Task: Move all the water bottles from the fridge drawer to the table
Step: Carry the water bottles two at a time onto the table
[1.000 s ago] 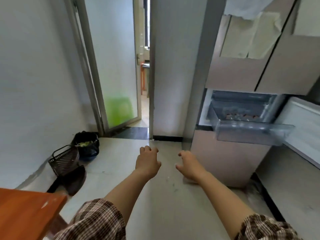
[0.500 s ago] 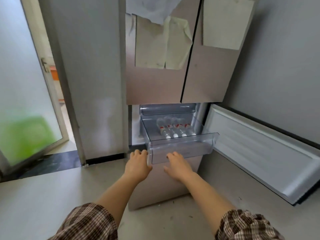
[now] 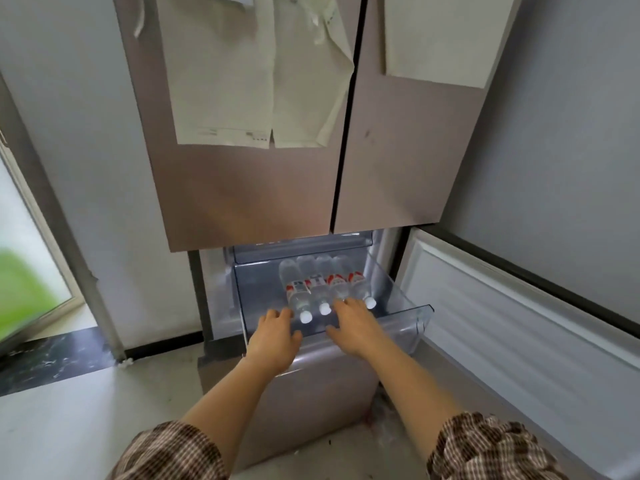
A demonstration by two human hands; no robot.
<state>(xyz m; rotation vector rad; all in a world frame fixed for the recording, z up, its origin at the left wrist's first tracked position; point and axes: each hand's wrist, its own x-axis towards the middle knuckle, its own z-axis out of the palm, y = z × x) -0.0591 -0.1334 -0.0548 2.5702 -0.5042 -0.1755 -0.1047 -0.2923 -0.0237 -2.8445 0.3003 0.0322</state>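
Observation:
Several clear water bottles point(image 3: 323, 287) with red-and-white labels and white caps lie side by side in the pulled-out clear fridge drawer point(image 3: 410, 308), caps toward me. My left hand point(image 3: 277, 332) reaches over the drawer's front edge, fingers extended beside the leftmost bottle's cap. My right hand point(image 3: 356, 323) reaches in with spread fingers over the neck of a bottle on the right; its cap is hidden. Neither hand holds anything. The table is out of view.
The fridge point(image 3: 294, 185) has paper sheets point(image 3: 256, 74) taped to its upper doors. A lower fridge door point(image 3: 519, 327) stands swung open to the right. A glass door point(image 3: 31, 271) is on the left, grey floor point(image 3: 86, 410) below.
I turned from the doorway to face the fridge and came closer. Both hands rose from below the drawer's front to over its edge, among the bottle caps.

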